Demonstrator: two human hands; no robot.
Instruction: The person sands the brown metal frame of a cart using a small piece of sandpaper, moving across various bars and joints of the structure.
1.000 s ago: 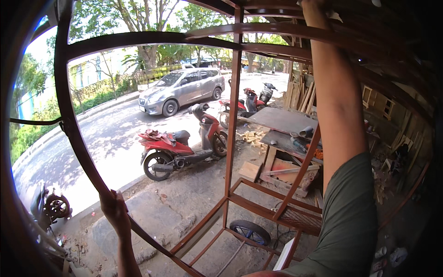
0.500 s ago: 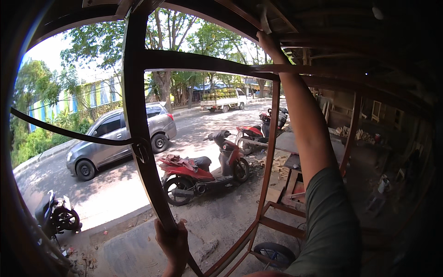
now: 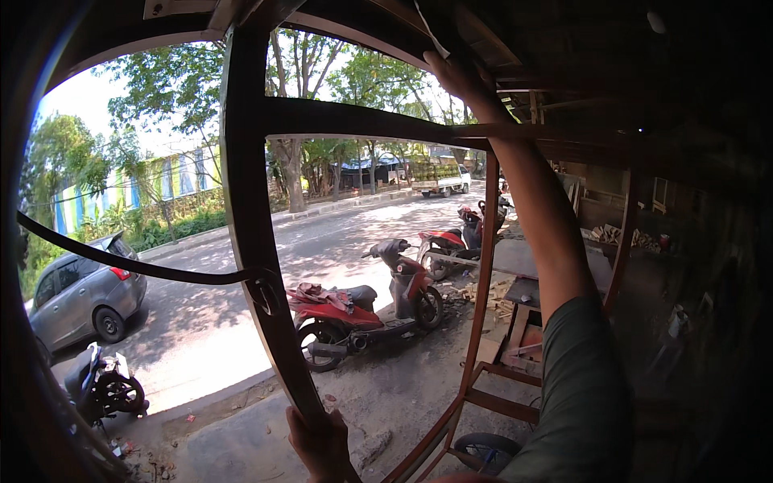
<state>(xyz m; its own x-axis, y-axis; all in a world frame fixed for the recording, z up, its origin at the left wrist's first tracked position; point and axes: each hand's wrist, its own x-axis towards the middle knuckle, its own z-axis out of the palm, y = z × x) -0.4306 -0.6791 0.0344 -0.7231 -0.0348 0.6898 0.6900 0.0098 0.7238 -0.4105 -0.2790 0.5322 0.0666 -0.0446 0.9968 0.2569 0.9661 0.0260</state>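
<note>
My left hand (image 3: 319,444) is closed around the lower part of a dark brown wooden post (image 3: 251,193), which belongs to an upright frame. Raised high above the frame's crossbar (image 3: 354,119), my right hand (image 3: 460,79) is closed on a thin, pale, flat strip (image 3: 432,34) up by the roof beams. Whether the strip is a folded sheet or a blade I cannot make out in the shade. My right forearm (image 3: 535,193) passes in front of the crossbar. A black curved bar or hose (image 3: 153,268) meets the post at its middle.
Below, a spoked wheel (image 3: 487,452) stands by the frame's lower rails (image 3: 501,404). Outside are a red motor scooter (image 3: 354,310), another motorbike (image 3: 117,386), a grey car (image 3: 84,282) and a small truck (image 3: 441,181) on the road. Wood scraps (image 3: 624,236) lie in the shaded workshop.
My right hand and the pale strip have shifted slightly up and left in the picture. The left hand keeps its hold on the post. The car has moved left, the truck right.
</note>
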